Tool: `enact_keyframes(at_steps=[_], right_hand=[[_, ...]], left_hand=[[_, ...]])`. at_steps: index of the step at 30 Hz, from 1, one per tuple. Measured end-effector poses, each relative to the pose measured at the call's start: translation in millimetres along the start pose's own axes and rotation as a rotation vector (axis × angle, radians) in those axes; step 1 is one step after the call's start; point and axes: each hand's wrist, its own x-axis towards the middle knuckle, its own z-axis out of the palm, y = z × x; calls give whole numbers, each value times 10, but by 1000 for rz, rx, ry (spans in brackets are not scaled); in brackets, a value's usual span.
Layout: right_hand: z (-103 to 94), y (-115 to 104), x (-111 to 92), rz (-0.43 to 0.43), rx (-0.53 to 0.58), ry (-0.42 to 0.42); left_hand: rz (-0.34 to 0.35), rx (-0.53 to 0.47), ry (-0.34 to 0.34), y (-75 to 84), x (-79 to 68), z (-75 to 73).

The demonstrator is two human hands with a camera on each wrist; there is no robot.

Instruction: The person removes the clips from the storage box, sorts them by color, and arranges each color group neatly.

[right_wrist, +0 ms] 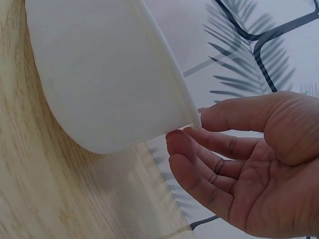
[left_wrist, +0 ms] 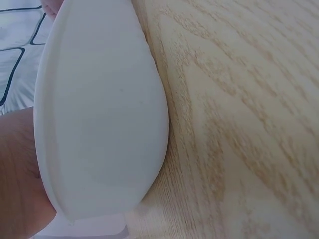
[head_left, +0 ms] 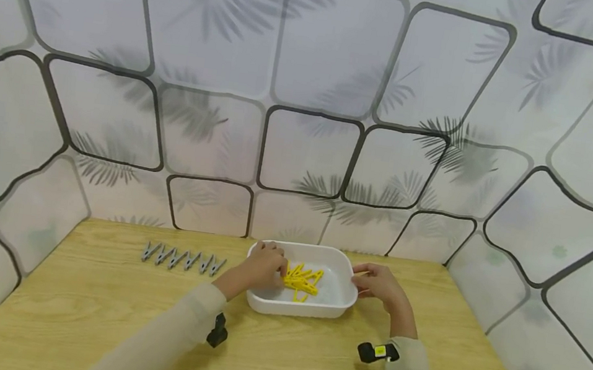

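Note:
A white plastic basin (head_left: 328, 305) sits on the wooden table with a small heap of yellow clothespins (head_left: 302, 281) inside. My left hand (head_left: 265, 263) reaches over the basin's left side, its fingers bent down at the heap's left edge. I cannot tell whether they pinch a clothespin. The left wrist view shows mostly the basin's outer wall (left_wrist: 104, 99), which hides those fingers. On the right side, my right hand (head_left: 380, 283) holds the basin's rim at a corner; in the right wrist view the thumb (right_wrist: 234, 113) lies over the rim and the fingers are curled beneath.
Several grey clothespins (head_left: 175, 258) lie in a row on the table (head_left: 285, 358), left of the basin. A patterned wall covering (head_left: 308, 155) rises behind the table's back edge and along both sides.

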Motion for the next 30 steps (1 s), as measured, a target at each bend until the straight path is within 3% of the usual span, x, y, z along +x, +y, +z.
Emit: enact_keyframes(at_steps=[10,17,25,30], right_hand=[[4,15,36,2,4,10],[3,36,27,-2,0,2],[6,11,-9,21,-12,8],[14,10,12,35,-4,14]], left_hand=[[11,-83,42,-29,-71,-59],[-11,-82,109,-58,-145,-118],[-66,-168,222,-130,-341,-217],[-127,-223,291,-273,-516,-400]])
